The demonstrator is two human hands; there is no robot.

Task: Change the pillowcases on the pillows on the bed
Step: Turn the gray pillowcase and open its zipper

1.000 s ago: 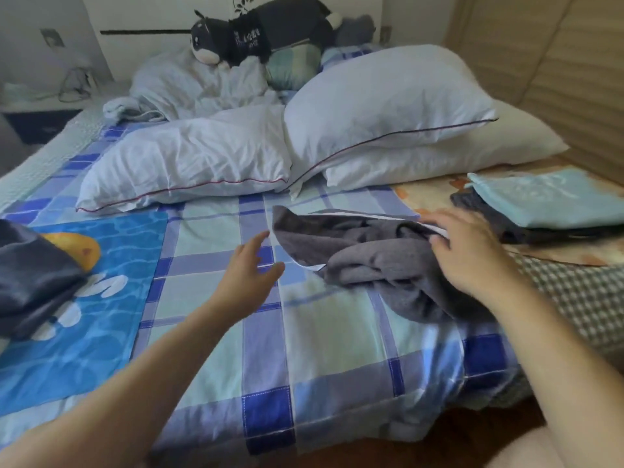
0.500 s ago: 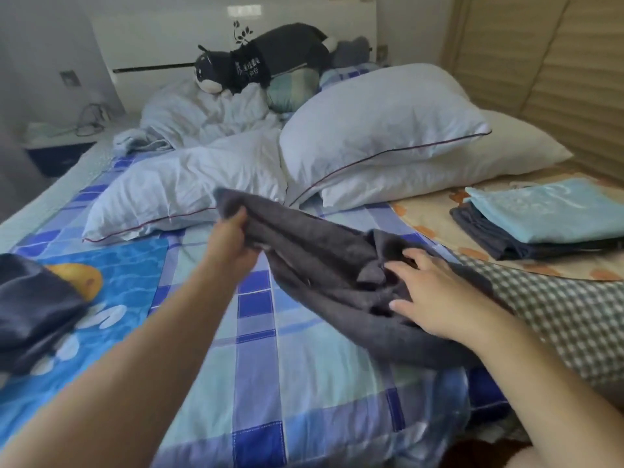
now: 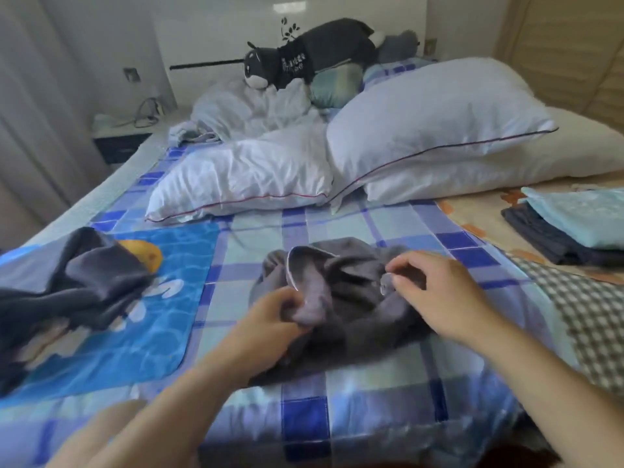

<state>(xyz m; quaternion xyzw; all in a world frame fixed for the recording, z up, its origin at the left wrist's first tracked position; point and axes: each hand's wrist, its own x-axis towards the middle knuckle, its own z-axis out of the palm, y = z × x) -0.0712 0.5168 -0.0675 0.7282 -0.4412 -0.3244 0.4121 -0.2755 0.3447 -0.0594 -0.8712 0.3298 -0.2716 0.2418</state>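
Head view: grey pillowcase (image 3: 341,298) lying bunched on the checked bedsheet (image 3: 337,231), near the foot edge; left hand (image 3: 270,315) pinching a fold of it, right hand (image 3: 435,292) gripping its far side, hands apart. Three bare white pillows (image 3: 243,177) waiting behind, well apart. Risk, as judged: opening staying buried in the bunching, so the case going on twisted or inside out. Containers: none showing; folded linens (image 3: 574,228) stacked at right.
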